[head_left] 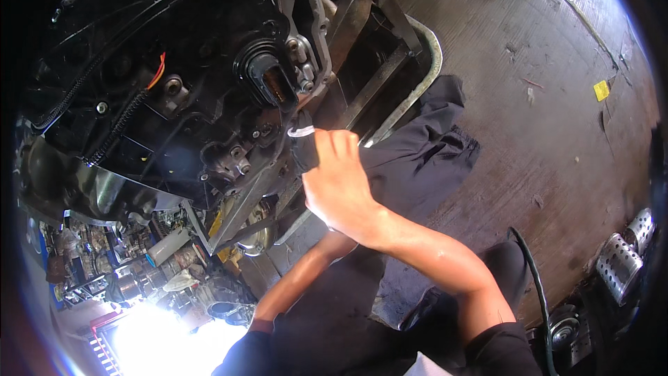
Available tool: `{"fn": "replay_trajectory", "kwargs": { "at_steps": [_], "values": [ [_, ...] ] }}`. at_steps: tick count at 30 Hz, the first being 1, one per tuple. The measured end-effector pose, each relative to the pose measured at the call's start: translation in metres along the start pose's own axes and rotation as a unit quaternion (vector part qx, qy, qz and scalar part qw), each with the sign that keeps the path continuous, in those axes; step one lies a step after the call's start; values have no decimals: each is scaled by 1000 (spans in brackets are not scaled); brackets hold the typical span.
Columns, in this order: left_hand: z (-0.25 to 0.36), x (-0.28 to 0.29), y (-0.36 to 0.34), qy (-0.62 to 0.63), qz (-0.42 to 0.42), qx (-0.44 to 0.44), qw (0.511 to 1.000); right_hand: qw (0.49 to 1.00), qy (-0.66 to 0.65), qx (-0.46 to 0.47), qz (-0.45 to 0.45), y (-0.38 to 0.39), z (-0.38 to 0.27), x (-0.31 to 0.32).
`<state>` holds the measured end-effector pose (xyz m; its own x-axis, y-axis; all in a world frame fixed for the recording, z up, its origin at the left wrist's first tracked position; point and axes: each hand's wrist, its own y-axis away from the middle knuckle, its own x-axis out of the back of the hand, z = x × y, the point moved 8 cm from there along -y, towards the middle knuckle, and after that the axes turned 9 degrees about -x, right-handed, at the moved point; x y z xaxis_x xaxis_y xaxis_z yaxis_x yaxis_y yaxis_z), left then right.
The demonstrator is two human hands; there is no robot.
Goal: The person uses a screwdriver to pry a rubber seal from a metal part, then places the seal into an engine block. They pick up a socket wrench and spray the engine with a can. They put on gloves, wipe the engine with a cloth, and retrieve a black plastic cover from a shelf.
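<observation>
Gripping black greasy engine block [174,63], right hand [337,184] closed around small tool.

Right hand [337,181] at frame centre, back of the hand to the camera, fingers [334,143] curled shut in a fist. Its bare forearm runs up from the lower right, sleeve dark at the elbow. The left forearm rises from the bottom centre and passes beneath; the left hand is hidden.
</observation>
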<state>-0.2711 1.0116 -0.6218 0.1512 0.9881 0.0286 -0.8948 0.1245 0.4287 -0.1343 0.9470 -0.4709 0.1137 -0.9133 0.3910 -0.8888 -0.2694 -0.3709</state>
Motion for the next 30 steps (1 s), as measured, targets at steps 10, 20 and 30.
{"fn": "replay_trajectory", "kwargs": {
  "at_steps": [10, 20, 30],
  "values": [
    [-11, 5, -21, 147, 73, -30, 986, 989, -25, -76, 121, -19, 29, 4],
    [-25, 7, 14, 124, 79, -14, 989, 996, 11, -29, 88, 0, -15, -18],
    [-32, -3, 28, 96, 65, 3, 993, 1000, 9, -10, 16, 28, -21, -39]
  ]
}}
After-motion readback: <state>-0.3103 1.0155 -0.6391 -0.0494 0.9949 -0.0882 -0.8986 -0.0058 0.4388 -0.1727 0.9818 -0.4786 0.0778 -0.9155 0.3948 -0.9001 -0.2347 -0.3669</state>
